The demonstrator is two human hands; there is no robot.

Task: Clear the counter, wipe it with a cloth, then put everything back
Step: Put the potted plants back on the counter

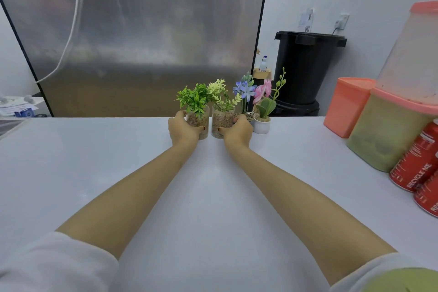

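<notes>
Hands, left (184, 128) and right (238, 131), partly covering two plant jars (221, 121).

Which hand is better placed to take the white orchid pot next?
Right. The right hand sits just beside the white orchid pot, though it grips the pale-green plant jar and must free up first. The left hand grips the dark-green plant jar, farther off; it would likely cross both jars.
</notes>
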